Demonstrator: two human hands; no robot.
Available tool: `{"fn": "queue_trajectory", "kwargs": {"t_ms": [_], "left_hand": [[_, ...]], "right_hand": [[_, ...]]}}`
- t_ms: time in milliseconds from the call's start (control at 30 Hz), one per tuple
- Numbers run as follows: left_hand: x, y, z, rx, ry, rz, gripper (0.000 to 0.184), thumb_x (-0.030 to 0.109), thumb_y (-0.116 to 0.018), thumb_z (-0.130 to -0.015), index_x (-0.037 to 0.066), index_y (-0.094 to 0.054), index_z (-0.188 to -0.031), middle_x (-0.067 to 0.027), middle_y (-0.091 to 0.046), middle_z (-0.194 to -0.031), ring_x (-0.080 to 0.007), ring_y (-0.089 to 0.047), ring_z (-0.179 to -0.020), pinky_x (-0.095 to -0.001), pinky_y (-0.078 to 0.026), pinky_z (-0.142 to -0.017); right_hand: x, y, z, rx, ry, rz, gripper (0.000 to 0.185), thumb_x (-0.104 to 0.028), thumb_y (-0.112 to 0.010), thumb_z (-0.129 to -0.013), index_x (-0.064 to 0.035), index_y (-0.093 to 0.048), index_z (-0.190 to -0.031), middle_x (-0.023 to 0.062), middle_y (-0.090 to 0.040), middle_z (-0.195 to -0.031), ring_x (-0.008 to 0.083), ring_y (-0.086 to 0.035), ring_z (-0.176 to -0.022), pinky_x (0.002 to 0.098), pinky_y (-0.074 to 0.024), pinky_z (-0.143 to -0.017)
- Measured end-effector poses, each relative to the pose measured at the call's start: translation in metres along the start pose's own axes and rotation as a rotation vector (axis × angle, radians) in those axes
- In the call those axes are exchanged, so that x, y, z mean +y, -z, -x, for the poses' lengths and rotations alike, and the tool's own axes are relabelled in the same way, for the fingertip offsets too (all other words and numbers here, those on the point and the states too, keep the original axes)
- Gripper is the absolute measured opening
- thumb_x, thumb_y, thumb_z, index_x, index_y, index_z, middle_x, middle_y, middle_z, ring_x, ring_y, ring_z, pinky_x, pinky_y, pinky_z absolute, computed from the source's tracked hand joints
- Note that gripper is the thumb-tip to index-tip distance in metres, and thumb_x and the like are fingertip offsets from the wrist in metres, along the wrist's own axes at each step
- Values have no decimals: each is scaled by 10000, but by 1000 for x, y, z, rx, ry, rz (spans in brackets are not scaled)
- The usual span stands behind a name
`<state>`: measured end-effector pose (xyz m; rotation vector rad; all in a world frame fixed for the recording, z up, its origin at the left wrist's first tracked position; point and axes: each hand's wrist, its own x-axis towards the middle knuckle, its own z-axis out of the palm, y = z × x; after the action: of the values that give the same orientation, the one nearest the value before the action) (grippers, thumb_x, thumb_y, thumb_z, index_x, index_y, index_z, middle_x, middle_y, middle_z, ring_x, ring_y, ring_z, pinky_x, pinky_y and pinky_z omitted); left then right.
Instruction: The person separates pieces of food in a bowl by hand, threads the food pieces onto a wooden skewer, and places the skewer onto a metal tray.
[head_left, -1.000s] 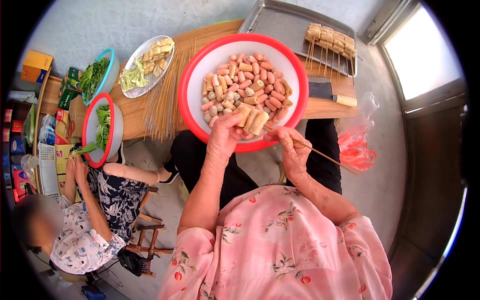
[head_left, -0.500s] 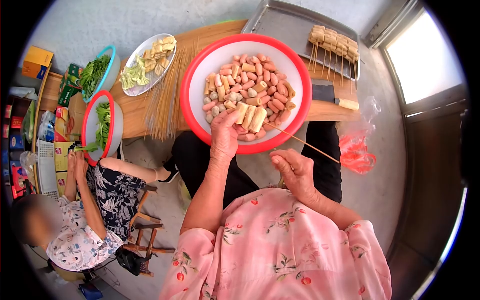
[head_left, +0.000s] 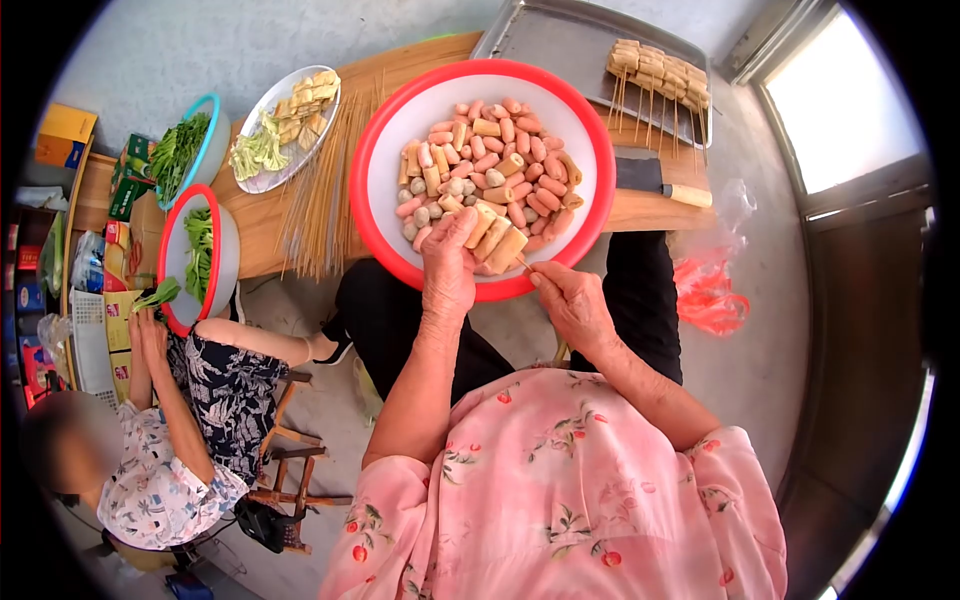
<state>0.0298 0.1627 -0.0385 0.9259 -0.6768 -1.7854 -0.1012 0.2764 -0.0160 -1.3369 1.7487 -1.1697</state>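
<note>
My left hand (head_left: pixel 448 265) is closed on a row of tan food rolls (head_left: pixel 492 240), held over the near side of a red-rimmed white basin (head_left: pixel 362 215). The rolls sit side by side on a thin wooden skewer (head_left: pixel 524 263). To their right, my right hand (head_left: pixel 574 305) pinches the skewer close to the last roll; the rest of the stick is hidden by the hand. Small pink sausages (head_left: pixel 545 208), greyish balls (head_left: pixel 421 215) and more tan rolls lie loose in the basin.
Loose skewers (head_left: pixel 325 200) lie left of the basin, beside an oval plate (head_left: pixel 262 185) of food. A cleaver (head_left: pixel 640 174) lies to the right. A metal tray (head_left: pixel 560 45) holds finished-looking skewers (head_left: pixel 660 75). At left, another person (head_left: pixel 165 470) handles greens beside two basins.
My right hand has moved up and left from below the stick and now grips it near the rolls. The rolls have tilted slightly. The other person's hands have lifted some greens.
</note>
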Motion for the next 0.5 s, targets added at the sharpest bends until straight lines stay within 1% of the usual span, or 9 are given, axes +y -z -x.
{"fn": "queue_trajectory", "kwargs": {"t_ms": [67,200,267,367,500], "left_hand": [[-1,2,-4,10,15,28,203,142,-639,-856,-16,-614,-981,-56,-609,-934,-155,-617,-807,-314,-538,-709],[3,1,-3,11,20,39,155,103,-643,-845,-24,-622,-931,-56,-607,-918,-149,-613,-800,-310,-534,-706],[2,5,-4,-8,21,25,142,100,-645,-842,-24,-626,-909,-55,-608,-909,-146,-613,-793,-308,-534,-701],[2,7,-5,-27,28,5,126,96,-645,-839,-23,-630,-875,-51,-612,-886,-141,-615,-775,-306,-534,-692],[3,6,-4,-29,37,-12,131,110,-644,-839,-19,-631,-855,-47,-612,-846,-136,-616,-740,-299,-537,-663]], "right_hand": [[4,-4,-3,-23,-54,14,151,-140,-581,-875,-46,-645,-974,210,-602,-754,385,-600,-725,390,-477,-628],[16,-16,-4,11,-19,-20,158,-165,-577,-875,-65,-646,-975,199,-609,-765,381,-603,-743,396,-479,-636],[15,-18,-3,8,12,18,160,-90,-554,-887,9,-626,-990,156,-604,-707,181,-575,-615,293,-473,-633],[11,-15,-4,-37,-30,26,164,-97,-553,-888,4,-626,-995,152,-611,-711,188,-577,-614,292,-474,-632],[10,-17,-5,-25,-17,11,163,-98,-553,-888,6,-627,-989,152,-608,-708,187,-574,-611,292,-474,-636]]}}
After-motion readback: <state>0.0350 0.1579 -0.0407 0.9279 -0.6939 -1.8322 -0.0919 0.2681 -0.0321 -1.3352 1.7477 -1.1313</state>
